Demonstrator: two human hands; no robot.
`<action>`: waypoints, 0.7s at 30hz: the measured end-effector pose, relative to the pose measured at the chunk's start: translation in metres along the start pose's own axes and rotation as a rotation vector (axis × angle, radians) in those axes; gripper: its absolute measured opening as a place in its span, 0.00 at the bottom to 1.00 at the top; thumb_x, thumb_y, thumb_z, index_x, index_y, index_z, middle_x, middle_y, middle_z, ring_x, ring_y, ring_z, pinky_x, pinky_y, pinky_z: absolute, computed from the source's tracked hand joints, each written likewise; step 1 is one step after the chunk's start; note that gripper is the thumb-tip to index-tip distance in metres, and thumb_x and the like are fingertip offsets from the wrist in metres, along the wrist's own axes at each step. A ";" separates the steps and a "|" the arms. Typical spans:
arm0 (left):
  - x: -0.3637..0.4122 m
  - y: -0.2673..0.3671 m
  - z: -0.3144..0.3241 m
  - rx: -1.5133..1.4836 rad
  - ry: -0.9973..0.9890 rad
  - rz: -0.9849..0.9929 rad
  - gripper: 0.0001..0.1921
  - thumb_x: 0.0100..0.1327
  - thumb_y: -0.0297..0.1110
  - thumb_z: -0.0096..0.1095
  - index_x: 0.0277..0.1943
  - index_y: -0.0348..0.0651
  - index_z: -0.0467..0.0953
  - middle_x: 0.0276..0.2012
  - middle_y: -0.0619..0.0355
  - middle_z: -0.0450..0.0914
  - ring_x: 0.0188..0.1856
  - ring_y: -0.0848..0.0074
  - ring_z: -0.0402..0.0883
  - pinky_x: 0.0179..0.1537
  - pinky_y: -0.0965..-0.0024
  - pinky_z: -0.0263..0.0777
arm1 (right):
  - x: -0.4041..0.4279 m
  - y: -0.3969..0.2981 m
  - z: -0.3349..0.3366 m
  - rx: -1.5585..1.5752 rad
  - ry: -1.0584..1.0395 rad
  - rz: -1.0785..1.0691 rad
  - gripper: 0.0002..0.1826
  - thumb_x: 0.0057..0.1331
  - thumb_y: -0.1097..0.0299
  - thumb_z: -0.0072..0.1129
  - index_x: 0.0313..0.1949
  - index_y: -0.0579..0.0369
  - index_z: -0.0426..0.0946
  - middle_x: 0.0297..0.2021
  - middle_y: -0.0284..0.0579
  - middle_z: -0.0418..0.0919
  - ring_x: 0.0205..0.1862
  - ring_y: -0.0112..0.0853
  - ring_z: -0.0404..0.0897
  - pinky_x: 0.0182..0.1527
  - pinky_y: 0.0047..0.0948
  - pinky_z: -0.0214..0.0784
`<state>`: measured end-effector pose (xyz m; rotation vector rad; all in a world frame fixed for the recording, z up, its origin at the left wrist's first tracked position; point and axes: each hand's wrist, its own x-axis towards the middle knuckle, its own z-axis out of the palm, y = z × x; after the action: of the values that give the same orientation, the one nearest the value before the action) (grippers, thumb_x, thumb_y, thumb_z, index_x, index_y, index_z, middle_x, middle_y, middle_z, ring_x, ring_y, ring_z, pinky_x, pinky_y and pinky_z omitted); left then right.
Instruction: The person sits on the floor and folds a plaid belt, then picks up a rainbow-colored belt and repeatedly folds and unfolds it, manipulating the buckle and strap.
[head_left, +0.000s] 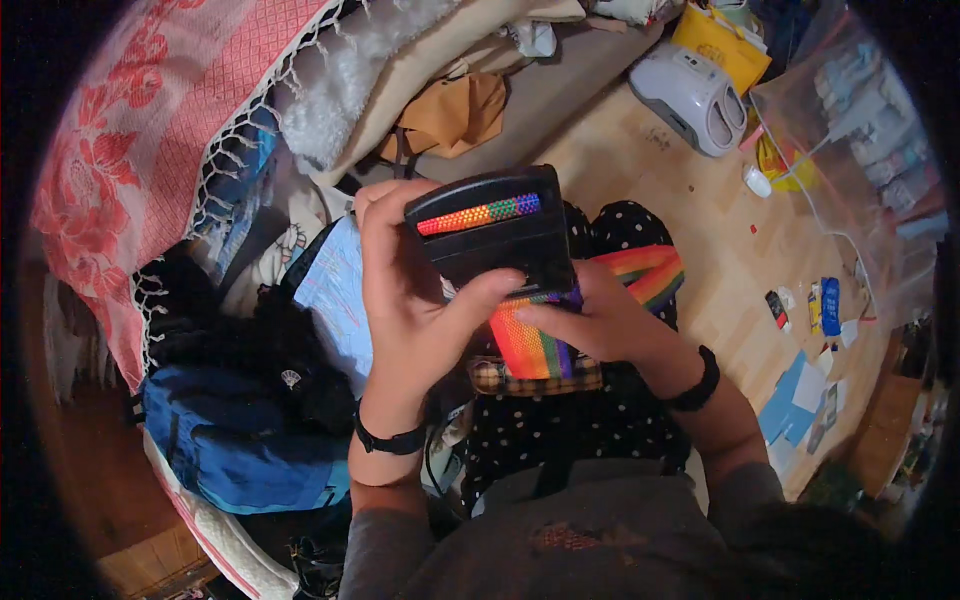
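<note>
My left hand (409, 292) grips the left side and lower edge of a black plastic buckle (491, 251), its thumb on the lower edge. A rainbow-coloured woven strap (531, 341) comes out from the buckle's lower end, and a strip of the same weave shows through a slot near the top. My right hand (600, 319) holds the strap and the buckle's lower right corner, thumb over the strap. More rainbow strap lies looped over my dotted trousers at the right. A plaid cloth item (495, 376) rests in my lap under the strap.
A blue bag (232, 442) and dark cloth lie at the left, beside a red patterned fringed blanket (105, 150). Ahead are a grey cushion-like piece (577, 75) and a brown bag (457, 112). On the wooden floor at the right stand a white appliance (690, 97), papers and small packets.
</note>
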<state>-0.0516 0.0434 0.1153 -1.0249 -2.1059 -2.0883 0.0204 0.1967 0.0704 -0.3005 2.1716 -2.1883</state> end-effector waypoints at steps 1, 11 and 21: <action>0.001 -0.006 0.000 -0.034 -0.012 0.024 0.31 0.49 0.25 0.68 0.54 0.35 0.57 0.51 0.49 0.64 0.54 0.68 0.68 0.55 0.68 0.63 | -0.002 0.002 0.000 -0.011 -0.009 -0.009 0.19 0.62 0.64 0.53 0.51 0.59 0.68 0.41 0.47 0.77 0.45 0.29 0.75 0.48 0.29 0.66; 0.019 0.005 0.014 -0.380 -0.013 -0.019 0.27 0.65 0.39 0.52 0.59 0.43 0.46 0.46 0.40 0.71 0.43 0.52 0.77 0.40 0.51 0.76 | 0.002 0.005 0.013 0.449 -0.247 0.153 0.15 0.61 0.69 0.54 0.47 0.59 0.69 0.37 0.39 0.77 0.41 0.24 0.76 0.45 0.25 0.68; 0.057 0.036 0.003 -0.310 0.330 0.149 0.19 0.66 0.43 0.51 0.48 0.35 0.63 0.43 0.56 0.73 0.42 0.77 0.74 0.44 0.76 0.69 | 0.009 0.020 -0.011 0.226 -0.512 0.107 0.21 0.56 0.68 0.58 0.50 0.56 0.67 0.33 0.33 0.74 0.37 0.20 0.72 0.43 0.22 0.66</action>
<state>-0.0794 0.0678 0.1716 -0.7587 -1.5437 -2.3597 0.0071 0.2061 0.0511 -0.6328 1.6187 -1.9929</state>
